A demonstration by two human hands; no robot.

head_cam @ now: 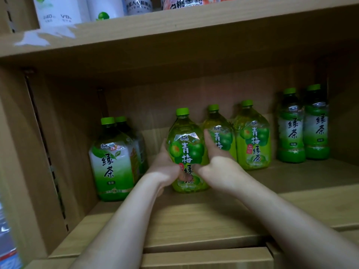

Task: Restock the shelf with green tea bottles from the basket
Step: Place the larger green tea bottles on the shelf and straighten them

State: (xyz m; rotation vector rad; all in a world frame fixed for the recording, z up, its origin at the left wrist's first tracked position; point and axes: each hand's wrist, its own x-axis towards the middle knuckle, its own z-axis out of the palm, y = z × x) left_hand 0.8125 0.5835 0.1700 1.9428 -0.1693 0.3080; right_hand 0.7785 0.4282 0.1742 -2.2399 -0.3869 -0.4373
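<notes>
A large plum green tea bottle [186, 144] with a green cap stands upright on the wooden shelf [194, 220], near its middle. My left hand [165, 167] grips its left side and my right hand [217, 162] grips its right side, thumbs across the lower label. Two more plum green tea bottles [252, 138] stand just right of it and slightly further back. Two large green tea bottles [114, 162] stand at the left. Two slim green tea bottles [303, 129] stand at the far right. The basket is out of view.
The upper shelf board [174, 32] hangs close above, carrying white cans and other drinks [81, 10]. The cabinet's side wall [29, 152] bounds the left. Bare shelf boards lie in front of the bottles and between the right groups.
</notes>
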